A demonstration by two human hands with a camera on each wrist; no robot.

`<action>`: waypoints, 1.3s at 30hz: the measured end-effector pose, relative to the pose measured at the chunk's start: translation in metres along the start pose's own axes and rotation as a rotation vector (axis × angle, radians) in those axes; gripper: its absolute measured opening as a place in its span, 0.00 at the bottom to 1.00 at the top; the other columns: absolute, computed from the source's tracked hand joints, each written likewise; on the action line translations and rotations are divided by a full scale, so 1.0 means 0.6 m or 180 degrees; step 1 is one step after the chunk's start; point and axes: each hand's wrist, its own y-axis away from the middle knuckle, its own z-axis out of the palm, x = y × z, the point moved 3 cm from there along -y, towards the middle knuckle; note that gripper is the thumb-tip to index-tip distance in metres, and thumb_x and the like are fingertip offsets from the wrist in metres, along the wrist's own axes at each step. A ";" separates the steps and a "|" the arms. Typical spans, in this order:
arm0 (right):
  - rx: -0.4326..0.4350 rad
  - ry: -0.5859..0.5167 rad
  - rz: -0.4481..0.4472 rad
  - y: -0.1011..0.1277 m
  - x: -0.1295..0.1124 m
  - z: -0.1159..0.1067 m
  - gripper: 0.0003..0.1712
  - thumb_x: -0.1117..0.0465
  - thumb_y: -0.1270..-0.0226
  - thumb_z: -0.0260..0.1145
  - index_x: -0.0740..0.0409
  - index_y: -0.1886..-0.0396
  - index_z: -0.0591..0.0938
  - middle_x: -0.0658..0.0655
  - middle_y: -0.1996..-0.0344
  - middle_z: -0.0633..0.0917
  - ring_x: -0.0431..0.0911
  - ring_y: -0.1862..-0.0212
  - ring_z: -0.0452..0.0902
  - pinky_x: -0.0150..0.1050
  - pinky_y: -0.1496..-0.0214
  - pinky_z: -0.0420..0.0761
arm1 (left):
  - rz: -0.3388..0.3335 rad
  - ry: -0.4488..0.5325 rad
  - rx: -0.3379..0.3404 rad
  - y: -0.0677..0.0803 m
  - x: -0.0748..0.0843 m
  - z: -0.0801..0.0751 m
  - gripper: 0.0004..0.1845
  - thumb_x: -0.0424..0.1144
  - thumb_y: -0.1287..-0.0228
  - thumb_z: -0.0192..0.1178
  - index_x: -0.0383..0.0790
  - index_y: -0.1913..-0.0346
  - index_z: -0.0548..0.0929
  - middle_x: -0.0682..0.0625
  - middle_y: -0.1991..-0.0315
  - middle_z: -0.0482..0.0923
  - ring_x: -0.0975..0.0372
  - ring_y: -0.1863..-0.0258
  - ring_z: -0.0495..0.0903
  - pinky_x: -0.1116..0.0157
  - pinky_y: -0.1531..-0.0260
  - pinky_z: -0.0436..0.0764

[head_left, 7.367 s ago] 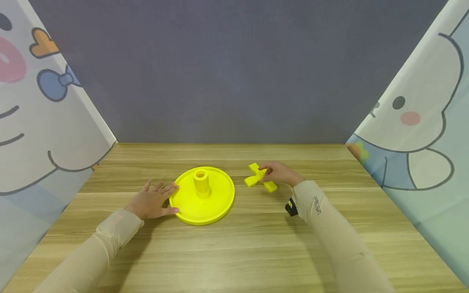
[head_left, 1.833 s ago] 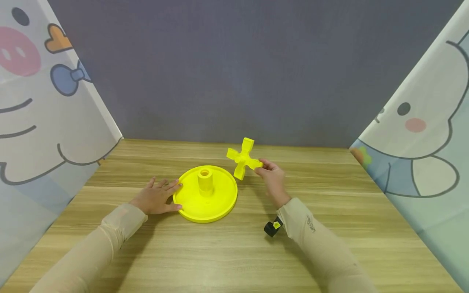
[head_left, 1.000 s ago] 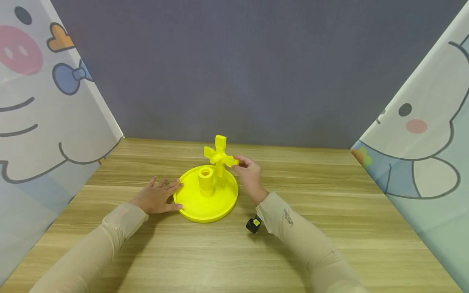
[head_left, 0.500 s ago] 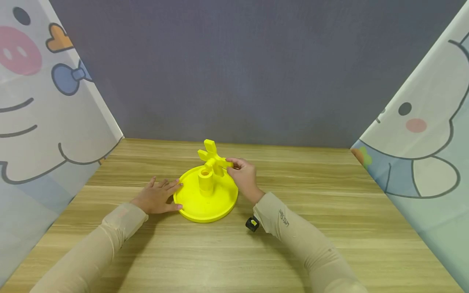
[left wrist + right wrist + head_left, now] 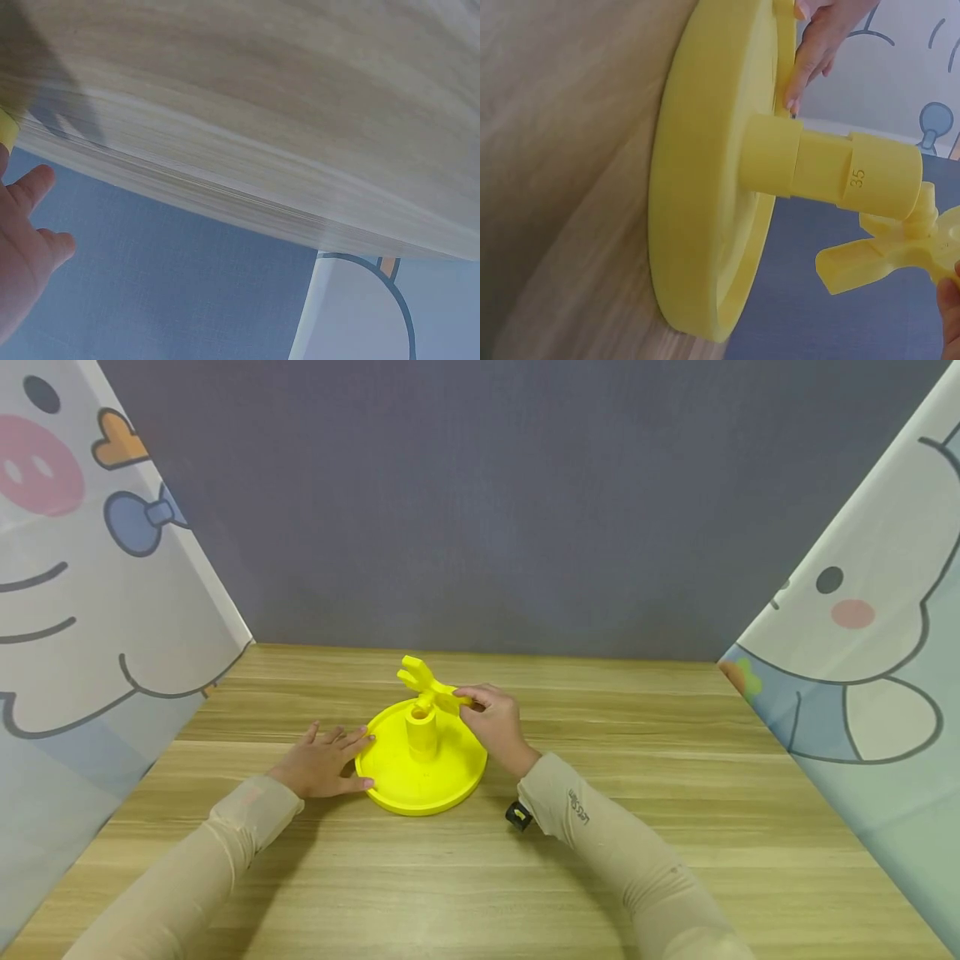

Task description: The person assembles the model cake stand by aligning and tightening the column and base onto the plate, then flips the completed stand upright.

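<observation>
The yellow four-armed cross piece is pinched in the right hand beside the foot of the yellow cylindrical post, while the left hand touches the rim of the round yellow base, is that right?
Not quite. The right wrist view shows the yellow four-armed cross piece up by the top of the yellow cylindrical post, not its foot. The rest stands.

The left arm (image 5: 180, 870), sleeved to the wrist, reaches forward and inward; the left hand (image 5: 317, 768) lies palm down, fingers straight and spread, thumb set apart. The right arm (image 5: 624, 853), sleeved likewise, slants in from the other side, and the right hand (image 5: 494, 725) is raised, thumb and fingers drawn together in a pinch.
</observation>
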 end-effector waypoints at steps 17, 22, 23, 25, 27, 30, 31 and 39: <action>-0.0148 0.0156 -0.0783 -0.001 -0.005 0.003 0.12 0.82 0.51 0.62 0.71 0.68 0.86 0.65 0.64 0.87 0.52 0.68 0.84 0.30 0.73 0.78 | 0.0003 -0.0014 0.0009 0.000 0.000 0.004 0.44 0.68 0.37 0.49 0.37 0.30 0.65 0.39 0.31 0.62 0.37 0.35 0.63 0.32 0.38 0.49; -0.0190 0.0145 -0.0888 -0.003 -0.001 0.003 0.11 0.82 0.50 0.63 0.71 0.68 0.86 0.65 0.64 0.87 0.55 0.61 0.85 0.32 0.69 0.82 | 0.0007 -0.0016 0.0041 -0.001 -0.002 0.003 0.44 0.68 0.37 0.49 0.37 0.30 0.64 0.39 0.31 0.62 0.37 0.36 0.63 0.33 0.38 0.49; -0.0198 0.0149 -0.0904 -0.003 0.000 0.003 0.11 0.82 0.50 0.63 0.71 0.68 0.86 0.65 0.63 0.87 0.55 0.61 0.85 0.33 0.67 0.83 | 0.0009 -0.0016 0.0041 0.000 -0.002 0.002 0.44 0.68 0.37 0.49 0.37 0.30 0.64 0.39 0.31 0.62 0.37 0.36 0.63 0.32 0.38 0.50; -0.0206 0.0170 -0.0978 -0.003 0.001 0.002 0.11 0.82 0.51 0.64 0.71 0.69 0.86 0.65 0.64 0.87 0.55 0.60 0.85 0.35 0.64 0.84 | 0.0009 -0.0015 0.0040 0.000 -0.002 0.001 0.44 0.67 0.37 0.50 0.37 0.30 0.65 0.39 0.31 0.62 0.37 0.36 0.63 0.33 0.38 0.50; -0.0199 0.0234 -0.1121 -0.003 0.001 0.002 0.10 0.82 0.51 0.65 0.70 0.70 0.86 0.65 0.65 0.87 0.55 0.60 0.85 0.36 0.61 0.84 | 0.0008 -0.0013 0.0039 0.000 -0.002 0.001 0.43 0.67 0.37 0.50 0.37 0.30 0.65 0.39 0.31 0.62 0.37 0.36 0.63 0.33 0.38 0.50; -0.0187 0.0386 -0.1414 -0.002 -0.002 0.001 0.10 0.82 0.53 0.67 0.70 0.71 0.86 0.64 0.67 0.87 0.55 0.61 0.85 0.37 0.57 0.83 | 0.0009 -0.0008 0.0036 -0.001 -0.002 0.002 0.43 0.67 0.37 0.50 0.37 0.30 0.65 0.39 0.31 0.62 0.37 0.35 0.63 0.32 0.38 0.50; -0.0188 0.0449 -0.1513 -0.001 -0.002 0.000 0.11 0.82 0.54 0.67 0.69 0.71 0.86 0.64 0.67 0.87 0.54 0.61 0.85 0.37 0.56 0.83 | 0.0009 -0.0007 0.0037 -0.002 -0.003 0.003 0.43 0.67 0.37 0.50 0.37 0.30 0.65 0.39 0.31 0.62 0.37 0.35 0.63 0.32 0.38 0.49; -0.0242 0.0567 -0.1766 0.005 -0.005 -0.001 0.11 0.82 0.53 0.69 0.69 0.69 0.86 0.64 0.65 0.87 0.54 0.59 0.85 0.33 0.52 0.81 | -0.0004 -0.0040 0.0053 -0.003 -0.004 0.005 0.44 0.68 0.37 0.49 0.38 0.30 0.65 0.40 0.31 0.63 0.37 0.36 0.63 0.32 0.38 0.50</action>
